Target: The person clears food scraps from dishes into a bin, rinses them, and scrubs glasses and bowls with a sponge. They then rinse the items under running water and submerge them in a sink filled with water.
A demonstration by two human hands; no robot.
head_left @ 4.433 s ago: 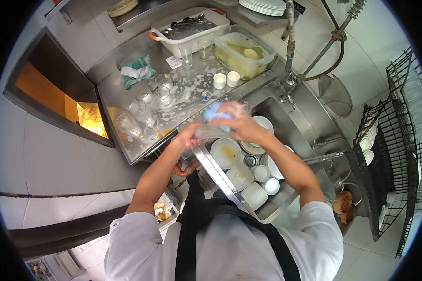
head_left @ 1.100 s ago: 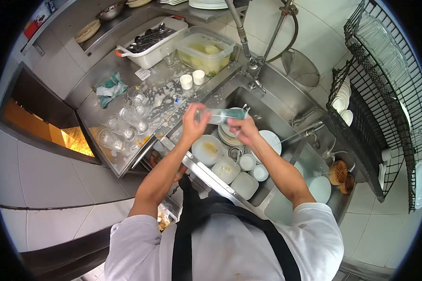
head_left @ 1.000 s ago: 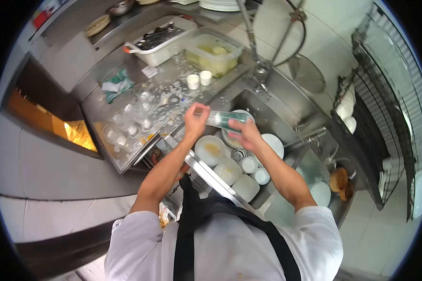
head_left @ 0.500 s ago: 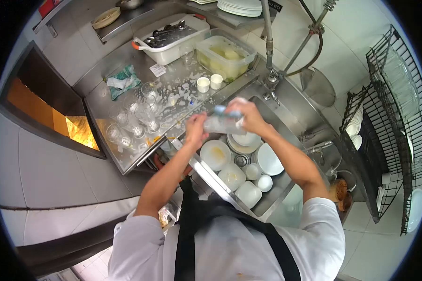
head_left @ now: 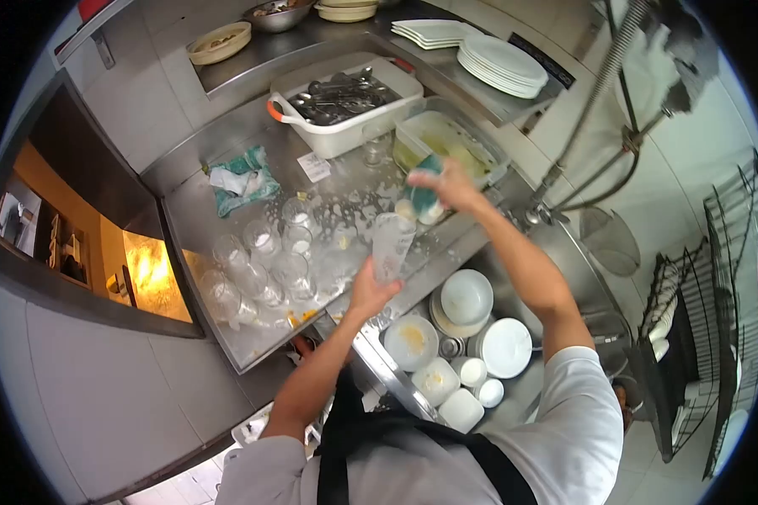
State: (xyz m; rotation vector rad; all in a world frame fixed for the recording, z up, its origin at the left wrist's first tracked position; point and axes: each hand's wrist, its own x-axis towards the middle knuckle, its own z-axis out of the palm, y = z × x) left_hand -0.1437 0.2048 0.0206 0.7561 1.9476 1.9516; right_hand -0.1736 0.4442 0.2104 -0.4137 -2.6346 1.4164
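A clear, frosted-looking glass (head_left: 391, 246) stands tilted in my left hand (head_left: 372, 292), whose fingers wrap its lower end above the counter's edge. My right hand (head_left: 451, 185) grips a green sponge (head_left: 424, 187) beyond the glass, near the tub of yellowish liquid (head_left: 446, 139). Two small white cups, partly hidden, are under the sponge. Several clear glasses (head_left: 265, 265) are grouped on the wet, soapy counter to the left. Below my right forearm, stacked white bowls and dishes (head_left: 467, 296) sit in the sink.
A white bin of cutlery (head_left: 341, 135) stands at the back of the counter beside a green cloth (head_left: 242, 180). White plates (head_left: 501, 66) are stacked on the shelf. A spray hose (head_left: 589, 109) hangs over the sink, with wire racks (head_left: 737, 252) on the right.
The view has shifted. My right hand has moved away from the glass toward the tub with the sponge. My left hand still holds the glass, now more upright.
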